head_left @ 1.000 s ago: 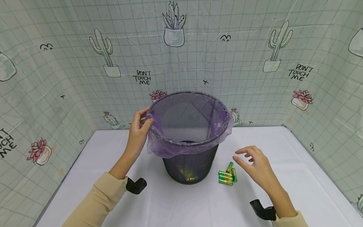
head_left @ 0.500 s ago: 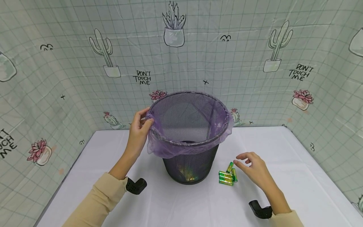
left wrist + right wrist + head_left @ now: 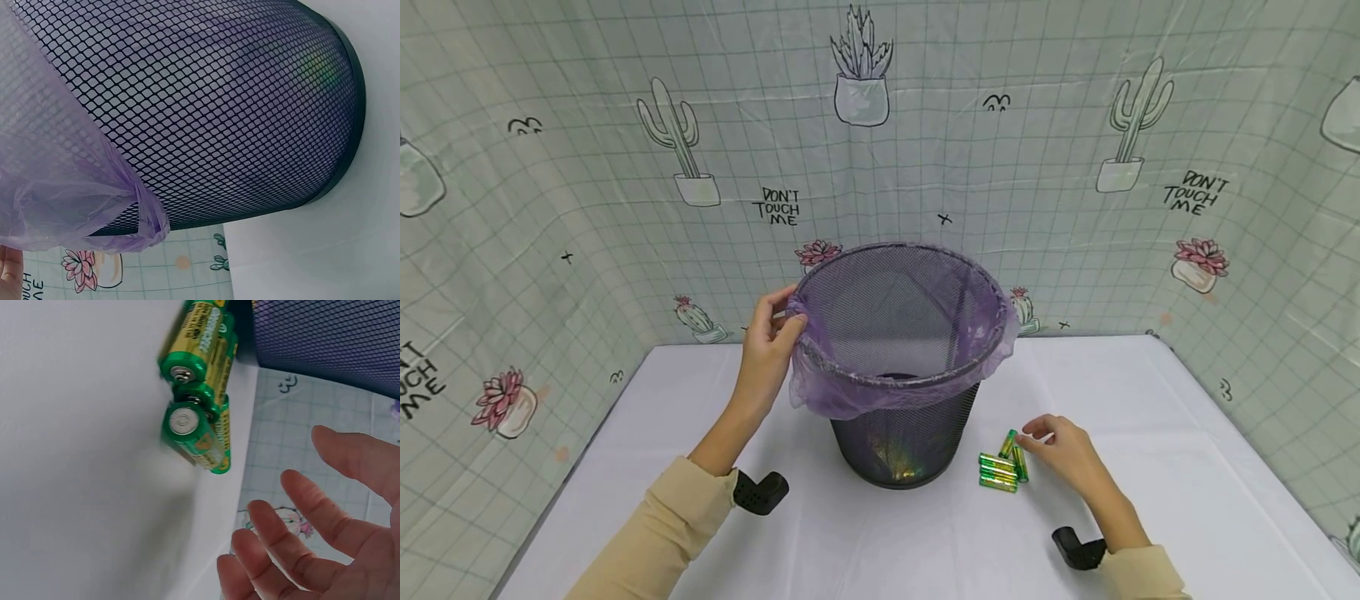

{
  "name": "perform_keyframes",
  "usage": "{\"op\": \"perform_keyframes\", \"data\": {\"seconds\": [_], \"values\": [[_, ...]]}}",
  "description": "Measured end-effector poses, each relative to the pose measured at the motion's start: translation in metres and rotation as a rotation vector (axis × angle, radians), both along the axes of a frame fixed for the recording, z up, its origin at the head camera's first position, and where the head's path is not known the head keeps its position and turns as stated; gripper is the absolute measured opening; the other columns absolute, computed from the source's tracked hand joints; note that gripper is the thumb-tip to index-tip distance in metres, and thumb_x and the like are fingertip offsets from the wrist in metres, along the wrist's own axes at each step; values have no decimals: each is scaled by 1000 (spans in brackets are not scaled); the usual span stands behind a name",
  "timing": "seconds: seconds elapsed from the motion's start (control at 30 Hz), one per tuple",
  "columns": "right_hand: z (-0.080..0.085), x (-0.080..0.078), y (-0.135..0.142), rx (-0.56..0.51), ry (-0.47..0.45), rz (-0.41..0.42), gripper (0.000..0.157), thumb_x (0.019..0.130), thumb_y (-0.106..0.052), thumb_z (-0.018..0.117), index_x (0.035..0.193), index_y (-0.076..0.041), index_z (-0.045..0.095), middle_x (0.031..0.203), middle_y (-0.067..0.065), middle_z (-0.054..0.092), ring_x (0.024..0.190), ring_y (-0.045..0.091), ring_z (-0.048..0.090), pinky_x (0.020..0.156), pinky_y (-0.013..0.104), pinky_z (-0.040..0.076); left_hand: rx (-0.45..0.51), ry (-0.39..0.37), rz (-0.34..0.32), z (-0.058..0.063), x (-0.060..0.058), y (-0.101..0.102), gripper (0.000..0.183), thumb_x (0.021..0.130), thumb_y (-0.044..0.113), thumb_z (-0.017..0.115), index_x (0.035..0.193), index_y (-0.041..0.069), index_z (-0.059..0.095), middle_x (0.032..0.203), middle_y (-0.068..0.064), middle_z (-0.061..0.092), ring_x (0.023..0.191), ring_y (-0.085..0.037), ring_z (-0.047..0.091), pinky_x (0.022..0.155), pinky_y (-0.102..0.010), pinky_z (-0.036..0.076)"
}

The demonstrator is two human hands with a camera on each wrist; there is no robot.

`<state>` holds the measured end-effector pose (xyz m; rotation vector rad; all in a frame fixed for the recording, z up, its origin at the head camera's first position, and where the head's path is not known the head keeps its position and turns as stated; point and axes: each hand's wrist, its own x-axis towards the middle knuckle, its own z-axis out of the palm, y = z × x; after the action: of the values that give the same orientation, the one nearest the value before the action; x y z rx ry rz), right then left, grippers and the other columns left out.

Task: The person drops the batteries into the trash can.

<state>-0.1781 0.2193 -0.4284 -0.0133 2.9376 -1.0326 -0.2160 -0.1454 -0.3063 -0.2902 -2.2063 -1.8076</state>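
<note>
A black mesh wastebasket (image 3: pixel 898 442) stands mid-table, lined with a purple plastic bag (image 3: pixel 857 396) folded over its rim. My left hand (image 3: pixel 767 342) grips the rim at the left, thumb over the bag; the left wrist view catches only a finger (image 3: pixel 9 269) at the bag's edge. Several green-and-gold batteries (image 3: pixel 997 472) lie in a small pile right of the basket. Beside the pile is my right hand (image 3: pixel 1067 454), holding nothing, thumb and index fingertips right at the farthest battery (image 3: pixel 1008 442). In the right wrist view its fingers (image 3: pixel 312 506) are parted, apart from the batteries.
Through the mesh, a yellow-green patch (image 3: pixel 901 467) shows at the basket's bottom. A white cloth covers the table (image 3: pixel 850 550). Behind it hangs a grid-patterned curtain (image 3: pixel 910 167) with cactus drawings. Each wrist carries a black camera mount (image 3: pixel 762 492).
My right hand has come down and toward the batteries, its fingertips now at the pile. The left hand and the wastebasket have stayed in place.
</note>
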Motion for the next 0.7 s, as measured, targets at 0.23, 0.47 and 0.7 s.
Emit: {"op": "perform_keyframes", "data": {"seconds": [0.23,0.47,0.7], "values": [[-10,-5,2,18,-97,-16,34,86,-26,62,99,5,60,96,20,62,90,31,58,74,45,48,2,-6,-7,-1,1,1,45,94,13,47,138,13,39,130,-8,43,96,-8,49,75,-17,40],[-15,-8,1,24,-132,-38,30,86,-24,63,91,5,59,86,15,61,79,25,56,67,38,46,0,-4,-10,0,1,0,44,94,13,47,138,13,39,131,-8,43,97,-9,49,77,-17,40],[-16,-9,-2,45,-155,-63,26,83,-22,65,82,3,59,76,10,58,71,21,51,60,32,42,0,-7,-10,0,1,1,44,95,12,47,138,13,39,130,-8,42,98,-9,49,77,-17,40]]}}
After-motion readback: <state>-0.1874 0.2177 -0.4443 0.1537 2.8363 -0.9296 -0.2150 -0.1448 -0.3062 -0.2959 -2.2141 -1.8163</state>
